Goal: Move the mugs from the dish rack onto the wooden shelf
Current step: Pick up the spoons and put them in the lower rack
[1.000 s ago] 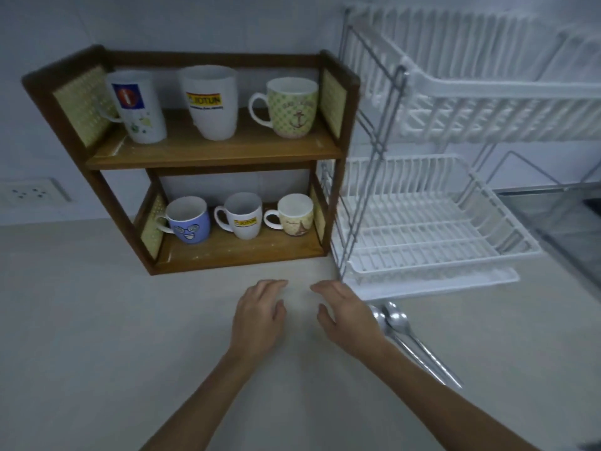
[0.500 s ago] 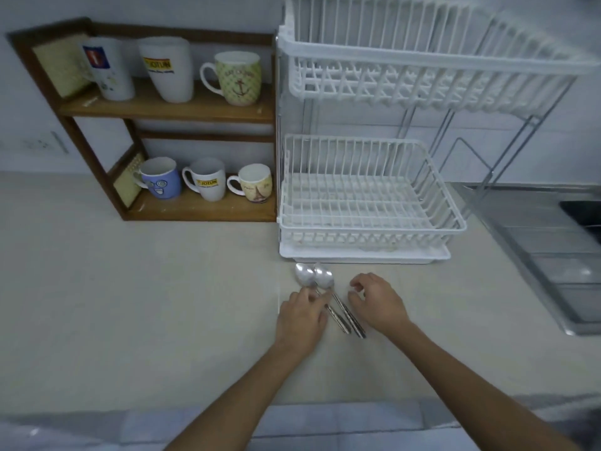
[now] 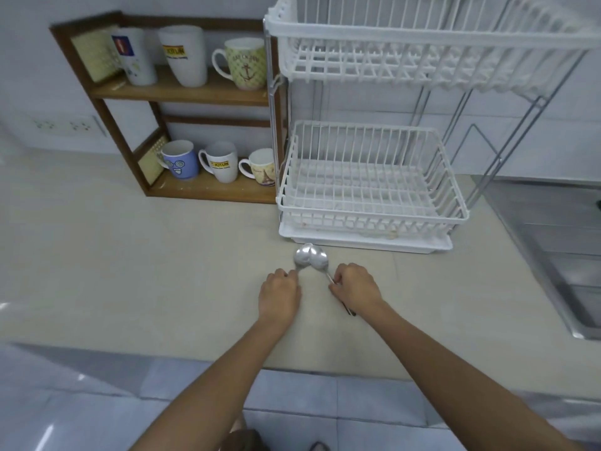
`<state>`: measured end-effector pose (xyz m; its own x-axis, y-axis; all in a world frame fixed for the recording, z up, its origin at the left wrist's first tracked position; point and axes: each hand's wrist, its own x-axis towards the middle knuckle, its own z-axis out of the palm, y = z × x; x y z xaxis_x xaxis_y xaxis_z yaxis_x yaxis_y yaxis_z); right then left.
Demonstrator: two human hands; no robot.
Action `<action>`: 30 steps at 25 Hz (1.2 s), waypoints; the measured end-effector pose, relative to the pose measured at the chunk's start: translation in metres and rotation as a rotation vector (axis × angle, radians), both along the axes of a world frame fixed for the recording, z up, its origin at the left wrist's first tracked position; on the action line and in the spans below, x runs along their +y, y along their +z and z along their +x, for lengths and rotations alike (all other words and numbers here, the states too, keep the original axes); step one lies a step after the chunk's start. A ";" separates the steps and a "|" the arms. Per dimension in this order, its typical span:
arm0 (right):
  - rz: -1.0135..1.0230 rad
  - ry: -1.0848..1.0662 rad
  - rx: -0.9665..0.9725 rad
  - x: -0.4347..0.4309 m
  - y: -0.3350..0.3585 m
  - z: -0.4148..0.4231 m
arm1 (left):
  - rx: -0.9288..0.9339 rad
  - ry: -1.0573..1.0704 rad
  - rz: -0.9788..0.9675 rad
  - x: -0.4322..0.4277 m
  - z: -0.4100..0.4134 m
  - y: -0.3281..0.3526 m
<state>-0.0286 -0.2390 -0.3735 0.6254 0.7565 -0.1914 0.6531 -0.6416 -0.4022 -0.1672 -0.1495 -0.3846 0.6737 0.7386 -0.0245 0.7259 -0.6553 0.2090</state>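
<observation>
Six mugs (image 3: 224, 161) are standing upright on the shelf (image 3: 182, 92), at 11 o'clock from the hands, handles pointing left. Left hand (image 3: 279, 296) is pinching one spoon (image 3: 303, 255); right hand (image 3: 356, 288) is pinching the other spoon (image 3: 320, 260).

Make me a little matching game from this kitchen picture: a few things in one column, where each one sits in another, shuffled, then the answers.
Things:
1. anchor mug
2. blue face mug
3. two spoons
4. lower rack basket

Places:
A. on the counter, in front of the dish rack, between the hands
B. bottom wooden shelf, left end
C. holds no mugs, right of the shelf
D. top wooden shelf, right end

Pairs: 1-D, 2-B, 3-A, 4-C
</observation>
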 end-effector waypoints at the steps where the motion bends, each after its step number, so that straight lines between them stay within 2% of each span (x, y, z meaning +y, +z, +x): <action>1: -0.021 -0.016 0.016 0.001 0.001 -0.001 | 0.000 0.047 -0.033 0.002 0.001 0.004; 6: -0.054 -0.100 0.200 0.007 0.004 0.002 | -0.069 0.197 -0.333 0.008 -0.001 0.017; 9: -0.002 -0.040 0.302 0.005 0.009 0.006 | -0.260 0.351 -0.756 0.014 -0.004 0.023; 11: 0.041 0.001 0.330 0.002 0.016 0.010 | -0.307 0.375 -0.986 0.012 -0.007 0.031; 15: 0.201 0.020 0.322 0.004 0.045 0.024 | -0.372 0.325 -1.045 0.020 -0.006 0.053; 18: 0.351 -0.005 0.356 0.010 0.074 0.040 | -0.509 0.284 -1.142 0.030 0.009 0.083; 23: 0.511 -0.094 0.391 0.037 0.117 0.077 | -0.740 0.249 -1.124 0.059 0.049 0.128; 30: 0.565 -0.363 0.369 0.092 0.123 0.127 | -0.782 0.277 -1.136 0.117 0.136 0.153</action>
